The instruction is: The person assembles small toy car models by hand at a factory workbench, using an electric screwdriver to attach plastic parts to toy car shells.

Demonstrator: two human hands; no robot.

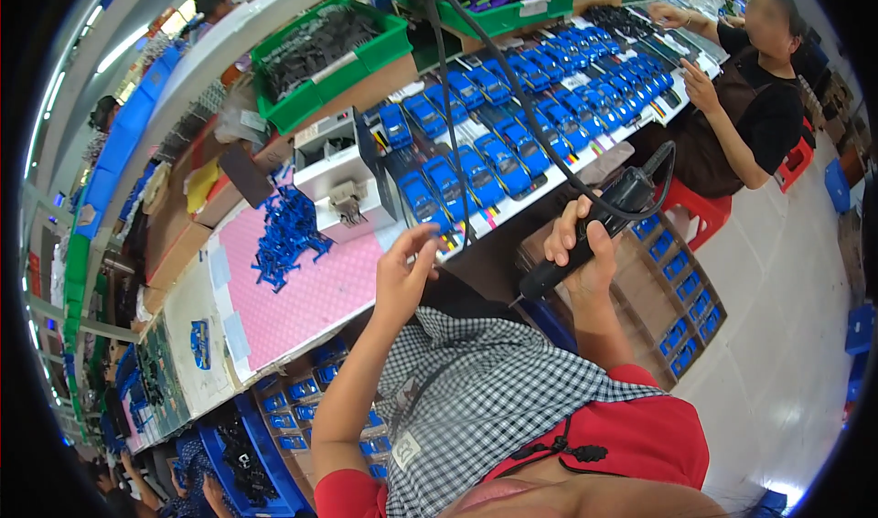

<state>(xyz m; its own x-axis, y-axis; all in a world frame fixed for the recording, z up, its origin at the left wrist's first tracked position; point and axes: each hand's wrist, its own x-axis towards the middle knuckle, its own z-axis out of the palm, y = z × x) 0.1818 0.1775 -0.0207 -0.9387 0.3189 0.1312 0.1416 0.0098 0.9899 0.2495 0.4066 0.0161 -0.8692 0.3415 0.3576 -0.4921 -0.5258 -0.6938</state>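
Observation:
My right hand [585, 248] grips a black electric screwdriver [590, 234] with a black cable running up from its top; its tip points down toward my lap. My left hand [404, 267] is raised at the edge of the workbench [233, 372], fingers loosely apart and holding nothing, close to a row of blue toy-car bodies [476, 175]. A pile of small blue plastic parts [285, 234] lies on the pink mat [311, 299] to the left of that hand.
A white fixture box [334, 166] stands behind the mat. Green bins [315, 52] of dark parts sit at the back. A person in a black top [754, 106] works at the bench's far right. Cardboard boxes of blue parts [681, 299] stand on the floor.

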